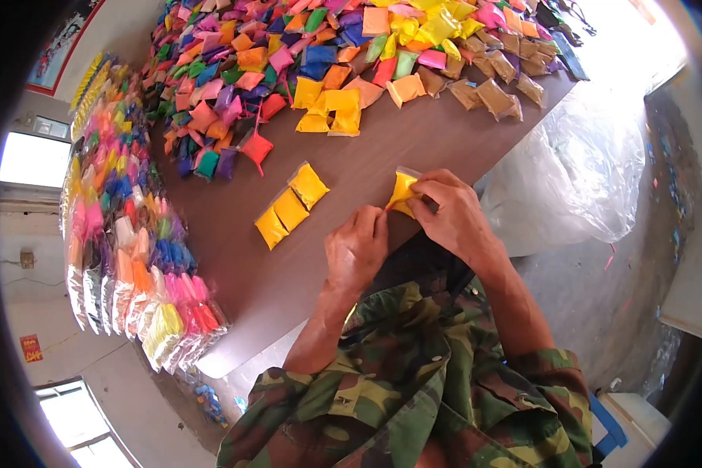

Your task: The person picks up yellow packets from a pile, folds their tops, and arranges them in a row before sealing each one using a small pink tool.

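My right hand (454,214) pinches a small clear packet of yellow material (402,189) by its right side, just above the table's near edge. At the packet's lower left, my left hand (357,248) is closed with its fingertips together on a thin red strip (388,208); how the strip meets the packet is partly hidden by the fingers. Left of my hands, a short row of yellow packets (291,209) lies flat on the table. Farther back sits a group of deeper yellow packets (343,111).
A big heap of small coloured packets (234,78) covers the back of the brown table (234,288). Bagged stacks of coloured packets (125,234) line the left edge. A large clear plastic bag (569,171) hangs at the right edge.
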The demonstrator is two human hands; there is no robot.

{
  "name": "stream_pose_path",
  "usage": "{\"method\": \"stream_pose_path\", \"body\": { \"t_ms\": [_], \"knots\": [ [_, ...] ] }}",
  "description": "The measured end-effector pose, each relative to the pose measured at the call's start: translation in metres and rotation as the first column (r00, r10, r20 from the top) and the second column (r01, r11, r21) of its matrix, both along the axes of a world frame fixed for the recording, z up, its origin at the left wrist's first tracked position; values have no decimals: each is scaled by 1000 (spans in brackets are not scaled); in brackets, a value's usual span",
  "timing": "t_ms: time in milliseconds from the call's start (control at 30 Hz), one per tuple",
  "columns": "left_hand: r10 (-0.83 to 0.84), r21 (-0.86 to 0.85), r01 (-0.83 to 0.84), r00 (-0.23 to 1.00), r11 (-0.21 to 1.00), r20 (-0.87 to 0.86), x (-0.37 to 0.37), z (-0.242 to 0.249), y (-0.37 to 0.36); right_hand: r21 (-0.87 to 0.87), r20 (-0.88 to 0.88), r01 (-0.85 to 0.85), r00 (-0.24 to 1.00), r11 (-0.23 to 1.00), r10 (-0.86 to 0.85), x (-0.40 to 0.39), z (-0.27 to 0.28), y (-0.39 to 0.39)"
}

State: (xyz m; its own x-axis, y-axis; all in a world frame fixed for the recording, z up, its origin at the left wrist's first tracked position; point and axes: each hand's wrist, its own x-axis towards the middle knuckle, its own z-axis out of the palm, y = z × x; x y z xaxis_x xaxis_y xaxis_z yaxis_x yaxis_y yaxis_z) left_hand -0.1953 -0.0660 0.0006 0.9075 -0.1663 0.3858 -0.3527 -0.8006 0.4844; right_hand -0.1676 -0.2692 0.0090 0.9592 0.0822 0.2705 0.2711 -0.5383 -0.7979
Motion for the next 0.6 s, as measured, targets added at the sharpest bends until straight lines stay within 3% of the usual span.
{"method": "stream_pose_path", "body": {
  "t_ms": [300, 467, 600],
  "knots": [
    [1, -145, 5, 999, 989, 40, -8, 0, -3, -63, 32, 30, 999, 998, -28, -4, -1, 4],
    [132, -41, -132, 991, 990, -8, -11, 2, 22, -95, 9, 43, 999, 995, -43, -7, -1, 6],
    [159, -21, -159, 987, 987, -26, -40, 4, 50, -291, 87, 32, 996, 956, -7, -17, 18, 14]
  ]
}}
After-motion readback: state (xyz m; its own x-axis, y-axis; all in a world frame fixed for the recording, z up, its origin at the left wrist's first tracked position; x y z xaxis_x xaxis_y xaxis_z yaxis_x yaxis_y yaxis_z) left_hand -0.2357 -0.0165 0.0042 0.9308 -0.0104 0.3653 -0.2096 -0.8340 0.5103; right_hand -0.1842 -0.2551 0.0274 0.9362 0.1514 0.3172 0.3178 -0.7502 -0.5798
